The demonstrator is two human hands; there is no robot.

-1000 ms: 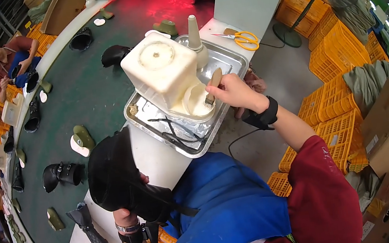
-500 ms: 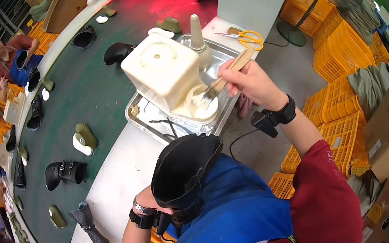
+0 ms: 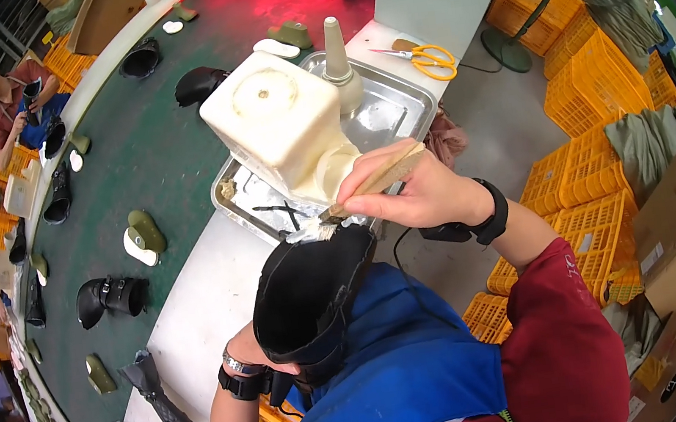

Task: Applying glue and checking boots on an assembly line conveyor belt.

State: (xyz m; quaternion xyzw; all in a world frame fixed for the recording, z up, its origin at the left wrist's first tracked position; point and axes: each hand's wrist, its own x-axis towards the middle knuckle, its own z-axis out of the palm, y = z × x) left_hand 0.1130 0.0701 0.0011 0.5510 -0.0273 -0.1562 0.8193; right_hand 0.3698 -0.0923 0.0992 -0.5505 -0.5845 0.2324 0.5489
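Note:
My left hand (image 3: 266, 347), its fingers mostly hidden, grips a black boot upper (image 3: 290, 303) whose wide opening faces up in front of my blue apron (image 3: 404, 356). Between the fingers of my right hand (image 3: 416, 188) is a flat brush with a wooden handle (image 3: 380, 177). White paste coats its bristles (image 3: 323, 228), which are at the far rim of the boot opening. Just beyond stands a cream plastic container (image 3: 258, 123) with a round side mouth (image 3: 336, 173), set in a metal tray (image 3: 419, 102).
A cone-topped bottle (image 3: 340, 74) stands in the tray; orange-handled scissors (image 3: 429, 61) lie beyond. Black boots (image 3: 113, 299) and green forms (image 3: 146, 232) sit on the green table (image 3: 177, 155) at left. Orange crates (image 3: 589, 233) are stacked right. Co-workers sit far left.
My right hand has brought the brush from the container's mouth down toward me to the boot's rim. The boot has shifted slightly left in my left hand.

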